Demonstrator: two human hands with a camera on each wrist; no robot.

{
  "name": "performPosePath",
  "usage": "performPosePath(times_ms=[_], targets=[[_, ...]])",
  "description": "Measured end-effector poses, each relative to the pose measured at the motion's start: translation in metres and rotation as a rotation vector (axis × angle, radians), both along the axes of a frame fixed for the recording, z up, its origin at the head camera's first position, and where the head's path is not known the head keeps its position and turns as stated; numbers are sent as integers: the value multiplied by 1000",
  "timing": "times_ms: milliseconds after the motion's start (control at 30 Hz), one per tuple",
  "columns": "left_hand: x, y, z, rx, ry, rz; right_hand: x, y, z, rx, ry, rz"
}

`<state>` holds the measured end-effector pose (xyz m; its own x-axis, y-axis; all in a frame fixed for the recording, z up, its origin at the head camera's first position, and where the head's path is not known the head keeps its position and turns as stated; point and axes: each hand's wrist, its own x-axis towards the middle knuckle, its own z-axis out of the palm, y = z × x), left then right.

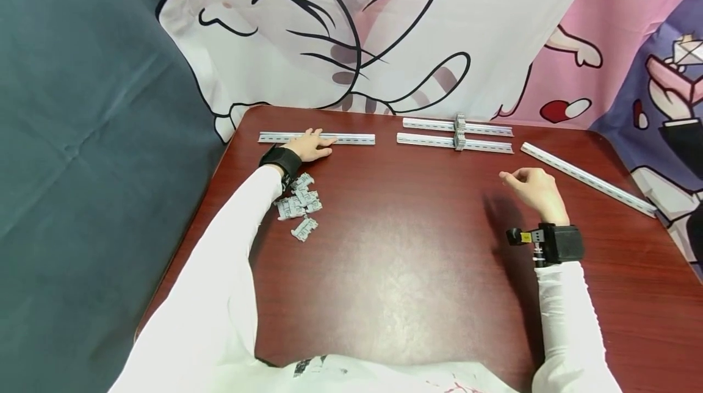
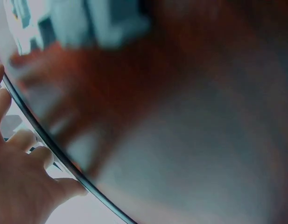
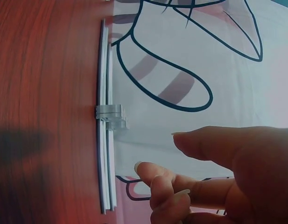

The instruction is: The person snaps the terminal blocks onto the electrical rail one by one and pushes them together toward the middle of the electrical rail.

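My left hand (image 1: 310,146) lies over a slotted metal DIN rail (image 1: 357,139) at the back left, its fingers spread across the rail. In the left wrist view the same hand (image 2: 22,172) shows outstretched fingers near the dark table edge. Just below the left wrist sits a loose pile of grey terminal blocks (image 1: 291,207). Above the right part of the table hovers my right hand (image 1: 535,191), fingers loosely bent and holding nothing. In the right wrist view, a gap separates its thumb (image 3: 200,142) from its index finger.
Two parallel rails (image 1: 423,140) lie at the back centre, with grey blocks (image 1: 459,132) mounted across both. Another rail (image 1: 590,179) rests at an angle on the right. A printed cat curtain (image 1: 494,27) hangs behind the reddish-brown table (image 1: 384,228).
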<state>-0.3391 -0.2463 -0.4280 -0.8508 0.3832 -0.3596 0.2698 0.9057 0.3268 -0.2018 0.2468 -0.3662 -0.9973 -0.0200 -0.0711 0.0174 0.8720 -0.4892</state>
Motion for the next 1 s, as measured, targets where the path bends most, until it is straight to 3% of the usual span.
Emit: performPosePath(times_ms=[300,567,733,1000], targets=[[12,17,-6,-1,-1,-70,3,-5,-6,-10,-51,17],[17,29,2,-15,-47,-97,0,-10,-7,-14,-64,32],[17,36,4,-42,-61,-162,3,-11,-13,-14,-76,51],[24,49,17,-132,-171,-193,5,-11,-12,-16,-80,72]])
